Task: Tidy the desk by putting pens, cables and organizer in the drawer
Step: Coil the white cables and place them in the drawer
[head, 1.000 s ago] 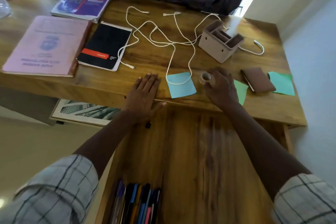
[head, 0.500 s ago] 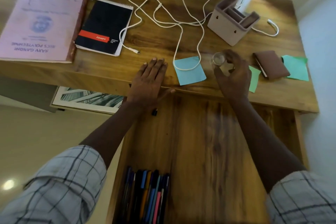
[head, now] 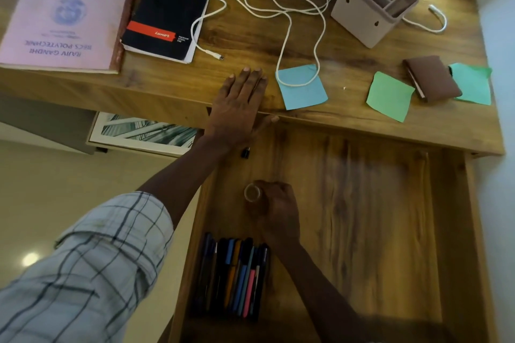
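Gripping a small roll of tape (head: 252, 193) in curled fingers, the right hand (head: 277, 210) sits inside the open drawer (head: 362, 231), just beyond the row of pens (head: 234, 277). The left hand (head: 239, 104) lies flat with its fingers straight on the desk (head: 348, 64) edge. White cables (head: 278, 12) sprawl beyond it, and the organizer (head: 367, 8) stands far right. The black notepad (head: 167, 14) reads "Luxor", and the pink book (head: 64, 14) "Rajiv Gandhi", "Polytechnic".

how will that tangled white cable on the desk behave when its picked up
Probably floppy: the white cable lies in loose loops, so it will likely sag and trail. It may snag, as it passes the organizer, and one loop rests on the blue sticky note, which could get dragged along. Being thin, it is likely light.
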